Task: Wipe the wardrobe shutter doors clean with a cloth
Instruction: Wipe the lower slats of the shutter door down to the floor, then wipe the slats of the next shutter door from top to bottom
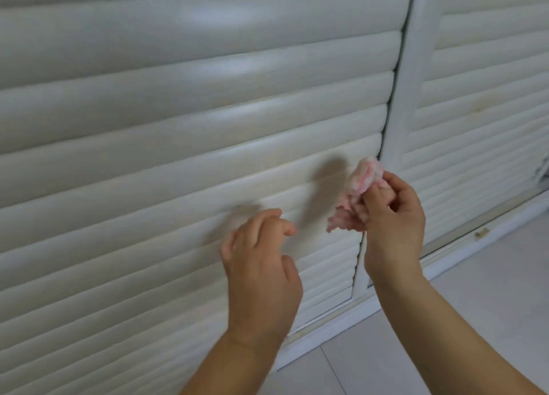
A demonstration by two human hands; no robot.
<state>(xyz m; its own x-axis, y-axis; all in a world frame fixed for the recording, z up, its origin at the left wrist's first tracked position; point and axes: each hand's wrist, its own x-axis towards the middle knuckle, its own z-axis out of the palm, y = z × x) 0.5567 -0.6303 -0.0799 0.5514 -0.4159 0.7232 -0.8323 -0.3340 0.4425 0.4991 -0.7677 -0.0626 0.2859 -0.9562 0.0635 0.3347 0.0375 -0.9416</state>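
Pinching soft, light cloth [364, 180] in right hand [392, 216] beside door frame [407, 97]; left hand [261, 264] loosely curled, empty.

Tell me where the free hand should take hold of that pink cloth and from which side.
Take the loose bunched end of the pink cloth, which hangs below the right hand that pinches its upper part. Bring the left hand in from the left and slightly below: that end points toward it and is bare, while the right hand's fingers cover the cloth's other side.
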